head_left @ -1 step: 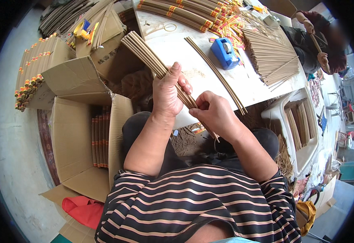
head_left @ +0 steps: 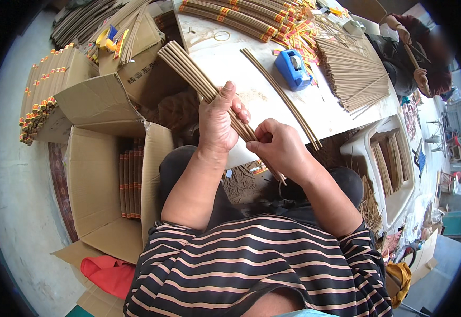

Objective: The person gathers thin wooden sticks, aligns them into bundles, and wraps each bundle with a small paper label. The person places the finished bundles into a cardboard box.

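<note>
A: Bundle of thin brown sticks (head_left: 185,66): position?

B: Held aslant across the edge of the white table (head_left: 233,61), upper end to the left.

A: Hands?

B: Left hand (head_left: 218,120) wrapped round the middle, thumb on top. Right hand (head_left: 280,147) pinching lower down; can't tell how many sticks it grips.

A: Handling?

B: Probably light, stiff, brittle; dry rather than slippery, though single sticks could slide lengthwise. Best held round the middle, gently, without bending the ends.

A: Further out?

B: Loose sticks (head_left: 281,98) on the table, blue tape dispenser (head_left: 292,70) near them, fanned pile (head_left: 352,74) beyond. Open carton (head_left: 93,185) at left.
</note>
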`<state>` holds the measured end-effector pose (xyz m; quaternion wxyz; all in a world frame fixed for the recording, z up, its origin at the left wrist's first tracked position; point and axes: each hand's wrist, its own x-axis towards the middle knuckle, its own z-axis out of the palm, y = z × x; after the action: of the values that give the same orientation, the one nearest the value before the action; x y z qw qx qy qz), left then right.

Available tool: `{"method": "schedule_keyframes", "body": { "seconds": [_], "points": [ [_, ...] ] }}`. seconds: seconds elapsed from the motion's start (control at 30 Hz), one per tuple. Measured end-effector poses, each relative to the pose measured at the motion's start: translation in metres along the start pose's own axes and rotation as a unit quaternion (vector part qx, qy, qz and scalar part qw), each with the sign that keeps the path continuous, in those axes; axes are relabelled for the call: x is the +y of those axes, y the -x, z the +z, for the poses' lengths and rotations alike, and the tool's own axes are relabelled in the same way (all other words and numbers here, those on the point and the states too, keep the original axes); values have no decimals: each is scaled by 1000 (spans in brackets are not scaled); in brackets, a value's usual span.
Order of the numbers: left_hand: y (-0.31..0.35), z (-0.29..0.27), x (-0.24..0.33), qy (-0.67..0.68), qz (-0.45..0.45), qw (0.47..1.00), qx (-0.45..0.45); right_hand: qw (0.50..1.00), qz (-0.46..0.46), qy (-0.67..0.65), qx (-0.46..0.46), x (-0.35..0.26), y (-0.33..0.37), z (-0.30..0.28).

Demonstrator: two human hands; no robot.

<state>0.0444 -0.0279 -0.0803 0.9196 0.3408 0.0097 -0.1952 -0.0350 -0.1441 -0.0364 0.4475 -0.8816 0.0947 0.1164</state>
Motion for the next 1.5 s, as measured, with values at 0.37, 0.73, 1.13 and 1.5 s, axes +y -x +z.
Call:
{"method": "schedule_keyframes", "body": {
  "seconds": [0.37,0.73,1.13,1.5],
  "points": [
    [-7,-8,9,48,3,998,34,995,22,57,-82,-9,2,-20],
    [-21,-28,38,116,51,989,81,969,-141,193,-67,18,26,-53],
    [-28,-42,57,144,60,984,86,966,-49,252,29,81,-5,-87],
    [-29,-24,38,105,19,985,136,951,-166,206,159,68,-47,-44]
  ]
}}
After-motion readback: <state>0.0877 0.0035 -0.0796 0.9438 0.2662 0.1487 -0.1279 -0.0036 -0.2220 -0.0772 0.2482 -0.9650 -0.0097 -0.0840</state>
